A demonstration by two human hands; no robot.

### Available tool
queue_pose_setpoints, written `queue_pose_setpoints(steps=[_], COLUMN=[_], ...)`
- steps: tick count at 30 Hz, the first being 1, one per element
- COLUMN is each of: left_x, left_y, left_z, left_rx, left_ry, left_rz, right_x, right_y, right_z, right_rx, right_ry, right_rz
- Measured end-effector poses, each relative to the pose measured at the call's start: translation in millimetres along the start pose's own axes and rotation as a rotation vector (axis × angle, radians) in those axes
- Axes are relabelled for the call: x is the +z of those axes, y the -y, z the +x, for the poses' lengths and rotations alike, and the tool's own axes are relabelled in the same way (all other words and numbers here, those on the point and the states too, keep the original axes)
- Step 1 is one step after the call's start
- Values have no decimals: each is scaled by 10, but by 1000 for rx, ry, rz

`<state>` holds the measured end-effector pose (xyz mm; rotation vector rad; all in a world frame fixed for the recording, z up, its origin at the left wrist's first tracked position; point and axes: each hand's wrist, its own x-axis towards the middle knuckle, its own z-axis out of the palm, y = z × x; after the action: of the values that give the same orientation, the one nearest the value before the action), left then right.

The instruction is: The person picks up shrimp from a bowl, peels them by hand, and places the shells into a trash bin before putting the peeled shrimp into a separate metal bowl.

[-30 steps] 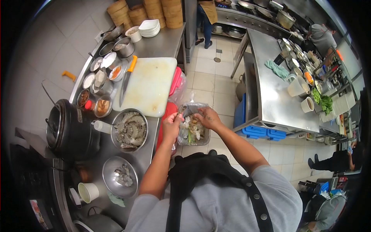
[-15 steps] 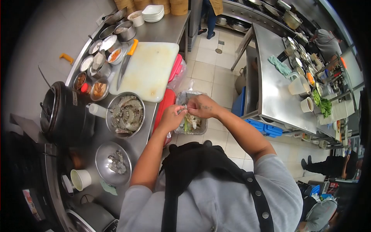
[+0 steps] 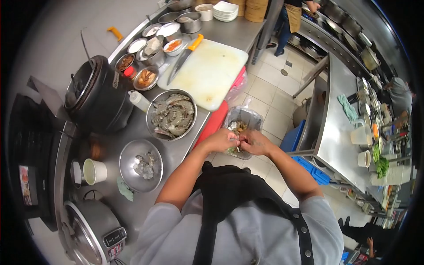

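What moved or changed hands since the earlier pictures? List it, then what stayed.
The right hand, apart from the left hand one second ago, has moved leftward to meet it above the lined bin; their fingertips close around a small, mostly hidden piece. The camera view has turned, shifting the scene rightward. The knife, cutting board and both shrimp bowls stayed put.

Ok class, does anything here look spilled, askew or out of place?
No spill stands out. The white cutting board seems to jut slightly past the edge of the counter, odd because boards normally sit fully supported.
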<state>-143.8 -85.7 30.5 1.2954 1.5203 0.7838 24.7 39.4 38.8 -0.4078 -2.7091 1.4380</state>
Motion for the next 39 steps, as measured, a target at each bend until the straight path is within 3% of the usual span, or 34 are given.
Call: queue_pose_setpoints(steps=[2,7,9,14,17,20,24,26,30,32,35,39], left_x=[1,42,61,42,110,66,92,90,93,47,48,46], left_y=[5,18,50,57,136,145,127,115,144,83,109,66], left_z=[-29,-78,-71,-95,-103,-141,-217,-246,-276,-302,-328,-402], left_rx=[-75,-35,0,9,39,-3,22,30,101,102,132,153], left_ry=[28,33,18,7,-179,-185,-231,-193,-191,-89,-79,-96], left_rz=[-24,53,53,209,59,-83,48,37,4,54,81,101], right_x=[21,-3,6,121,86,67,51,55,51,32,136,228], right_y=[-78,-15,3,-99,-89,-49,142,113,131,117,12,-57], right_z=[36,83,102,155,170,180,172,190,188,181,155,156], right_rx=[-121,-118,-44,-151,-48,-44,87,-44,-61,77,-64,-36], right_ry=[98,179,163,86,42,-14,129,165,211,351,273,249], right_rz=[-183,-188,-125,-29,53,62,-19,-84,-45,59,76,89])
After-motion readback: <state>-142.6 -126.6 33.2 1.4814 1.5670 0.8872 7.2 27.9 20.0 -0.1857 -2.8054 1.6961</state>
